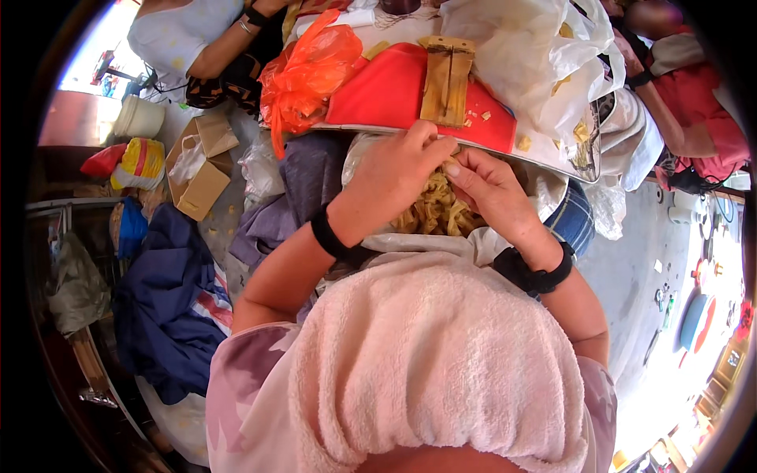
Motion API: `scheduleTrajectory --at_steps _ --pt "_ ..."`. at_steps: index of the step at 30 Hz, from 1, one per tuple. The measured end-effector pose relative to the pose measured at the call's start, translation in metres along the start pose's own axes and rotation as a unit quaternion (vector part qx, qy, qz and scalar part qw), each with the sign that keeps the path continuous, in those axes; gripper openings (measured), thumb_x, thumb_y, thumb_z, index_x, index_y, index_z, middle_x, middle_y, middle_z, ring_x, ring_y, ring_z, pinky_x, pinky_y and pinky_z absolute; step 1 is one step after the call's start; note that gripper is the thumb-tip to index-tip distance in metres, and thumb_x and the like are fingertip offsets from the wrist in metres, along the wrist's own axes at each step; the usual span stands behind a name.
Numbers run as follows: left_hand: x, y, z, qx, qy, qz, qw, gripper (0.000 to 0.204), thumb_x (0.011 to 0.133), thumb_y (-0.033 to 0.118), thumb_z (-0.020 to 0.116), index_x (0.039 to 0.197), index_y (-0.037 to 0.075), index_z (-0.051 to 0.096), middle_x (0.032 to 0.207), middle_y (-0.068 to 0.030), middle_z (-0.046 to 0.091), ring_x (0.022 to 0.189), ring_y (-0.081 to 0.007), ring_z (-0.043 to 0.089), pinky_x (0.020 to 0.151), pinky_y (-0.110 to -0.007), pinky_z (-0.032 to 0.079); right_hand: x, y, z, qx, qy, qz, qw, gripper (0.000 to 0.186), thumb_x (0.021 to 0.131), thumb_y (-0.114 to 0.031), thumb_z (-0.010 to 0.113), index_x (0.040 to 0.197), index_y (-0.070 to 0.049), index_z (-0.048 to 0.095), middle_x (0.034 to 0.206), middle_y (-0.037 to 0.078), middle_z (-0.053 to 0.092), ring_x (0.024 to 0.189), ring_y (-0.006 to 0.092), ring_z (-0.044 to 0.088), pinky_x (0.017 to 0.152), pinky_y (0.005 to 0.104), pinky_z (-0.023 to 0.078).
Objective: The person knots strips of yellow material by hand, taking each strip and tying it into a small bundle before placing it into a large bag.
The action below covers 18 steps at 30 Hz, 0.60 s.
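Note:
My left hand [400, 169] and my right hand [495, 188] meet at the near edge of the table, fingers bent and pinched together. Between the fingertips is a small yellowish-brown piece, mostly hidden by them; it resembles the strips below. Under my hands, a pile of crumpled yellowish-brown strips [432, 214] fills a container lined with white plastic [410, 243]. Just beyond my fingers, a worn wooden block [446, 87] with a dark lengthwise groove lies on a red sheet [378, 93].
An orange-red plastic bag [311, 75] sits left of the sheet, and a large white plastic bag [528, 59] stands right. Small tan scraps lie on the table. Other people sit at far left and far right. An open cardboard box [197, 177] and dark blue cloth [169, 307] are left.

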<state>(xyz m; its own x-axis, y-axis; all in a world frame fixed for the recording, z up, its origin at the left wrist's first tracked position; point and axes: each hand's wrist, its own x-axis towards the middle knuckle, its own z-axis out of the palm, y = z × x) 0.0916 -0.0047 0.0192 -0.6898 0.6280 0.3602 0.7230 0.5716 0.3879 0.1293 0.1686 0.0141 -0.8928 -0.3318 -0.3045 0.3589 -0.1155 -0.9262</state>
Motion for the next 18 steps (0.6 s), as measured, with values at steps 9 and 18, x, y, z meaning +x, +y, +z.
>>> scheduleTrajectory --at_steps 9,18 --pt "0.018 -0.044 0.005 0.008 0.066 0.071 0.995 0.018 0.08 0.007 0.055 0.098 0.008 0.053 0.082 -0.0061 0.055 0.069 -0.023 0.056 0.058 -0.033 0.044 0.0 -0.021 0.021 -0.087 0.065 -0.147 0.983 0.014 0.088 -0.01 0.054 0.079 0.0 0.052 0.064 -0.004 0.042 0.06 0.0037 0.036 0.052 0.0221 0.033" --pt "0.032 -0.049 0.005 -0.558 -0.041 -0.187 0.808 0.017 0.093 0.016 0.048 0.105 0.004 0.05 0.077 0.0013 0.044 0.06 -0.0045 0.043 0.053 -0.02 0.039 0.047 -0.013 -0.033 -0.156 0.176 -0.176 0.956 0.018 0.085 -0.015 0.062 0.076 0.0 0.061 0.059 -0.003 0.051 0.054 0.0034 0.041 0.048 0.0207 0.034"
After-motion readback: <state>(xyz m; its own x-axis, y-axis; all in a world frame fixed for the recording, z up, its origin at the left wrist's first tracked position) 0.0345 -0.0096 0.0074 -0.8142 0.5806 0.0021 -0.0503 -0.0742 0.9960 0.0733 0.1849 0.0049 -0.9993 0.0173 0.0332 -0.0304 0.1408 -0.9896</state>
